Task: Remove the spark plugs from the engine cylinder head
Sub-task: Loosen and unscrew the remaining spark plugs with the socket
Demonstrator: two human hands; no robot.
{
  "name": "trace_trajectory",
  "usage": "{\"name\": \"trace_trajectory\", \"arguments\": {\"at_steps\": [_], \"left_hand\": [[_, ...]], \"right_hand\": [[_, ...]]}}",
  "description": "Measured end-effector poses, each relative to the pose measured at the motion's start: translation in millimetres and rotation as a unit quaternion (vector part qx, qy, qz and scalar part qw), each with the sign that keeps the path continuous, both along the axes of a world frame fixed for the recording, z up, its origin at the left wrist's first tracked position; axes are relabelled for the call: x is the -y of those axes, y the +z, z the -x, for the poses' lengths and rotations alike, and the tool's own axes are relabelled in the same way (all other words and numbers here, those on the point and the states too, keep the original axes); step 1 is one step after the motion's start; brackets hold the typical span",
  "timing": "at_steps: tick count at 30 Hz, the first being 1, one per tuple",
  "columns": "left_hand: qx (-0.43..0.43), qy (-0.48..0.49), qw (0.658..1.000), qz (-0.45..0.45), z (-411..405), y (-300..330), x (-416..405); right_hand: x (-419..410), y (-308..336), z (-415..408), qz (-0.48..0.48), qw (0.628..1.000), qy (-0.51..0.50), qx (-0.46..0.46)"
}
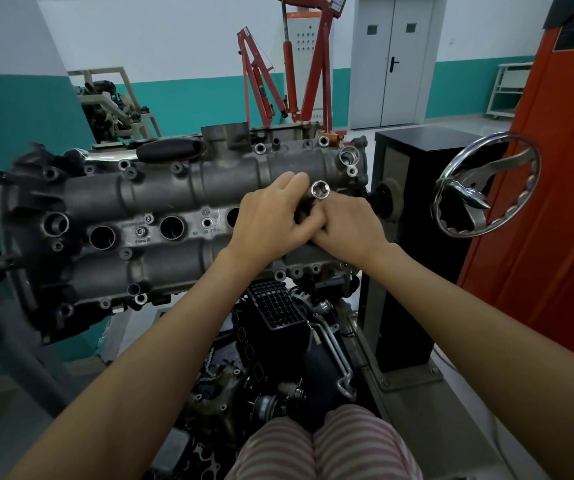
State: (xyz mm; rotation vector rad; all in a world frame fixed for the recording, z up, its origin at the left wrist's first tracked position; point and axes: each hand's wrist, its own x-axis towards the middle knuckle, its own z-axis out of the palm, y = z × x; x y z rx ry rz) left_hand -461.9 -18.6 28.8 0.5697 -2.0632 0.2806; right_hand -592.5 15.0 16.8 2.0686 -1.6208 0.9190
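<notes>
Both hands, left hand (268, 216) and right hand (347, 223), curl round the socket tube (318, 190) centre-frame over the cylinder head (161, 188); a cocked socket could slip off the plug.

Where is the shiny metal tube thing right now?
The socket is near the middle of the head view, held between the left hand and the right hand, over the right end of the cylinder head.

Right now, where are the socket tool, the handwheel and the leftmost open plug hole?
socket tool (319, 189), head view, open hex end.
handwheel (451, 174), head view, chrome rim, left side.
leftmost open plug hole (102, 237), head view, dark bore.
</notes>
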Motion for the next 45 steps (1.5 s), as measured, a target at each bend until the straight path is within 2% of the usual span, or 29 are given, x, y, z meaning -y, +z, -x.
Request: {"name": "trace_trajectory", "arguments": {"at_steps": [8, 13, 17, 20, 24, 29, 34, 40, 45], "left_hand": [[-0.016, 0.012, 1.000, -0.014, -1, -3, 6], [-0.007, -0.001, 1.000, -0.026, -1, 0, 2], [0.001, -0.009, 1.000, -0.019, 0, 1, -1], [-0.009, 0.001, 1.000, -0.025, -1, -1, 1], [-0.022, 0.015, 0.999, -0.029, -1, -2, 6], [-0.012, -0.003, 1.000, -0.018, -1, 0, 0], [-0.021, 0.003, 1.000, 0.006, -1, -2, 1], [-0.010, -0.003, 1.000, 0.008, -2, 0, 0], [-0.024, 0.002, 1.000, 0.014, -1, -1, -1]], "right_hand": [[6, -3, 4, 0.008, 0.999, -0.043, 0.008], [4, -3, 4, 0.008, 1.000, -0.013, -0.004], [-3, 0, 0, 0.017, 0.999, 0.024, 0.029], [-1, 0, -1, 0.001, 1.000, 0.002, 0.031], [7, -3, 4, -0.005, 0.999, -0.039, -0.011], [-1, -2, 1, 0.015, 1.000, 0.014, 0.015], [1, -1, 0, 0.009, 1.000, -0.015, 0.012], [0, -2, 1, 0.022, 1.000, 0.003, -0.004], [2, 0, 0, 0.007, 1.000, -0.008, 0.020]]}}
